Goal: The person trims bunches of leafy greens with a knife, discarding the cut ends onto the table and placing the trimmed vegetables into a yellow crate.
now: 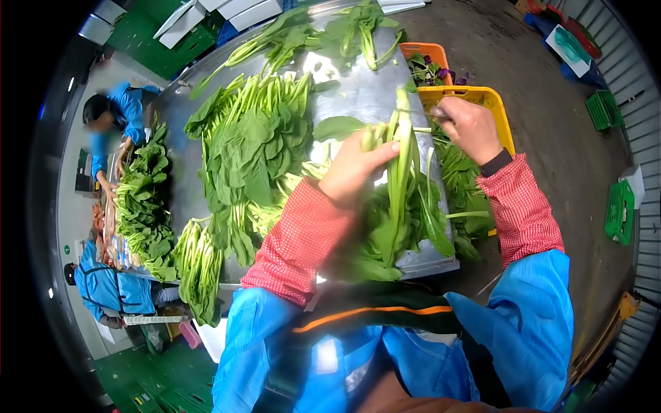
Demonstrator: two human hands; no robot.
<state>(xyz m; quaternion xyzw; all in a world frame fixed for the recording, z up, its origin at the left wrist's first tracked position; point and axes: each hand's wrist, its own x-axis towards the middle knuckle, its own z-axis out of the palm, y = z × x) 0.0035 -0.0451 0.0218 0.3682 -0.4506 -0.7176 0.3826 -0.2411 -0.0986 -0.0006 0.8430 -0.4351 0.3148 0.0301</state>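
Note:
My left hand [359, 167] is closed round the pale stems of a bunch of leafy greens [398, 199], held stem ends up at the table's right edge. The leaves hang down toward my body. To its right, my right hand [471, 129] is curled shut above the yellow crate [507, 117]. A small dark, greyish thing pokes out at its fingertips, too blurred to name. Beside my left forearm, a large heap of leafy greens [255, 148] covers the middle of the metal table [184, 172].
Leaves fill the yellow crate, and an orange crate [430, 49] with purple-tinged trimmings stands behind it. More greens [365, 34] lie at the far end. Across the table, one person [124, 113] handles a row of greens [144, 199]; another person [113, 279] stands nearby.

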